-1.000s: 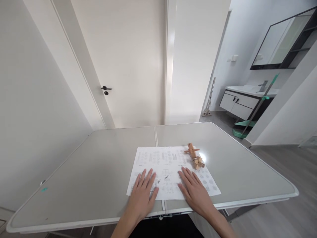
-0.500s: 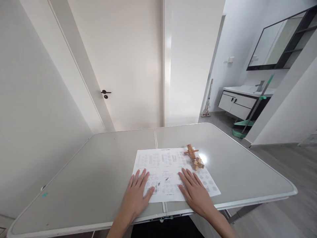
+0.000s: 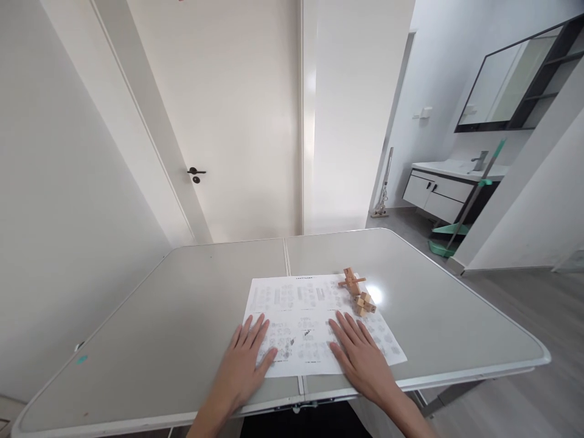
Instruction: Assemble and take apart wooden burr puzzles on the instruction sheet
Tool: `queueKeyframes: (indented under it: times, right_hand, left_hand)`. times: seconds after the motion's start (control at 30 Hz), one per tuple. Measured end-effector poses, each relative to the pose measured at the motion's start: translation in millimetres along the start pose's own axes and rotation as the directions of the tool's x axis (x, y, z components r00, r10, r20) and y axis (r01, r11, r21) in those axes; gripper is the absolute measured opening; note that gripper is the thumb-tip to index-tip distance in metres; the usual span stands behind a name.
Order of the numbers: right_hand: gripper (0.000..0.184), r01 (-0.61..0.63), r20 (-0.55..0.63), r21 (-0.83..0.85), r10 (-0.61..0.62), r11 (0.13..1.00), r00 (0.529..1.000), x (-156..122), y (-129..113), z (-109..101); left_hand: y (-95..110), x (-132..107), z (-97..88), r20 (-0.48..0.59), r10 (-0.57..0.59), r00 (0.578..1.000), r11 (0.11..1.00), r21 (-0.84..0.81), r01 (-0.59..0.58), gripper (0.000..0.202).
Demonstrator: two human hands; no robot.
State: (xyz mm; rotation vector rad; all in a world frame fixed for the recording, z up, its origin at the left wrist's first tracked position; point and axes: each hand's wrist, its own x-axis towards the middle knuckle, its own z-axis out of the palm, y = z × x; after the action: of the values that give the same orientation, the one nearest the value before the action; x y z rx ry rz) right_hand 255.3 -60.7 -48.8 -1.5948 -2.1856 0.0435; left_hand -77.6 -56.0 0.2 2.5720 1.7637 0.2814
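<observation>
White, looks light, bendy and easy to crease, so best to pinch the paper (image 3: 312, 325) by a corner, with fingers (image 3: 345, 329) of left hand (image 3: 241, 368) and right hand (image 3: 364, 360) spread wide.

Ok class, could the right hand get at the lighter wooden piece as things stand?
Probably yes: the right hand lies open on the paper, just short of the lighter wooden piece, with nothing visible between them. The darker wooden piece sits beyond.
</observation>
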Motion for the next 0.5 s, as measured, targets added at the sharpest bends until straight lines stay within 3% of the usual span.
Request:
queueKeyframes:
  times: [0.5]
  right_hand:
    - [0.061, 0.006, 0.0, -0.009, -0.006, 1.0, 1.0, -1.0, -1.3, 1.0]
  left_hand:
    - [1.5, -2.1, 2.9, -0.05, 0.008, 0.999, 1.0, 0.016, -0.007, 0.063]
